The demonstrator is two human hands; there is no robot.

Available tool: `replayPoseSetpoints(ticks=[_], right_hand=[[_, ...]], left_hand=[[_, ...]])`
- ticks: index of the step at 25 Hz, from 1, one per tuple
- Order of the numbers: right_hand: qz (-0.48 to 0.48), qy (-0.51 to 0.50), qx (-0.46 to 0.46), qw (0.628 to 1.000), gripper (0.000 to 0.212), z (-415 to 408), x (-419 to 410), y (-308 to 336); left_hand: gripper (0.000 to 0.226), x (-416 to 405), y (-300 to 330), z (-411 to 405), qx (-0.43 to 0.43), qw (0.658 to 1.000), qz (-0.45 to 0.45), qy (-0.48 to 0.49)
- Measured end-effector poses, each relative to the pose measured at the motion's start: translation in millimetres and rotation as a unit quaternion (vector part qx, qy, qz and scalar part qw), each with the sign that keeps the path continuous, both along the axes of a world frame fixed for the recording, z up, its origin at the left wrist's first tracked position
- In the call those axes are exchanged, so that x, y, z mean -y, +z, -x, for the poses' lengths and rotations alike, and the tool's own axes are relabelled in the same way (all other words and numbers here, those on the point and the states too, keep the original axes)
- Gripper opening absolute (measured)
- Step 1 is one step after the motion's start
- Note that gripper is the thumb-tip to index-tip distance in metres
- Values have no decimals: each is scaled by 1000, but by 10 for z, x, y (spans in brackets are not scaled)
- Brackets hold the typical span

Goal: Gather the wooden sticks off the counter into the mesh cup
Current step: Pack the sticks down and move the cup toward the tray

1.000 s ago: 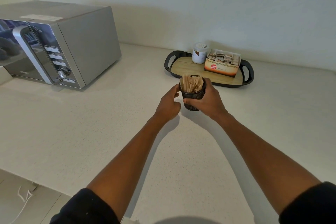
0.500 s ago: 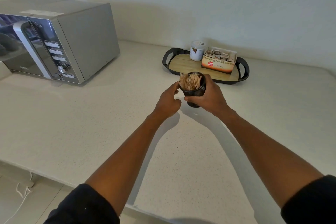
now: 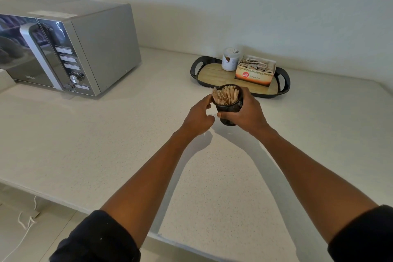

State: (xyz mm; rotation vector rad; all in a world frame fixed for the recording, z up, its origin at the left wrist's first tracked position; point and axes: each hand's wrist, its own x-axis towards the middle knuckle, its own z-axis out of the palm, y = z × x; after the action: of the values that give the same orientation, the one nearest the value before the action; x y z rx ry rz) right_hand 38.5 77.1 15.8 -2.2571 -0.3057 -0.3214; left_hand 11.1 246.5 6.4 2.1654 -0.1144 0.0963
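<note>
Right hand (image 3: 244, 115) wrapped around mesh cup (image 3: 228, 108) of wooden sticks (image 3: 224, 95); left hand (image 3: 198, 117) loosely curled, fingertips at rim.

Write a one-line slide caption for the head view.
Right hand grips the mesh cup of wooden sticks; left hand beside it.

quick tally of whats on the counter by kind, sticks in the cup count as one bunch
microwave: 1
tray: 1
jar: 1
tea box: 1
mesh cup: 1, gripped by the right hand, left hand beside it
bunch of wooden sticks: 1
total: 6
</note>
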Motion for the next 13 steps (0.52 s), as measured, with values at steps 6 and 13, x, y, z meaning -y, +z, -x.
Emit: replayPoseSetpoints(ticks=[6,13], right_hand=[[16,-4,6,1000,99,31,-10,-54],[127,140,-25,982,98,135,-12,80]], left_hand=[[71,22,-2,60,-2,1000,17,-24],[74,-130,-42,105,-64,982,146,-98]])
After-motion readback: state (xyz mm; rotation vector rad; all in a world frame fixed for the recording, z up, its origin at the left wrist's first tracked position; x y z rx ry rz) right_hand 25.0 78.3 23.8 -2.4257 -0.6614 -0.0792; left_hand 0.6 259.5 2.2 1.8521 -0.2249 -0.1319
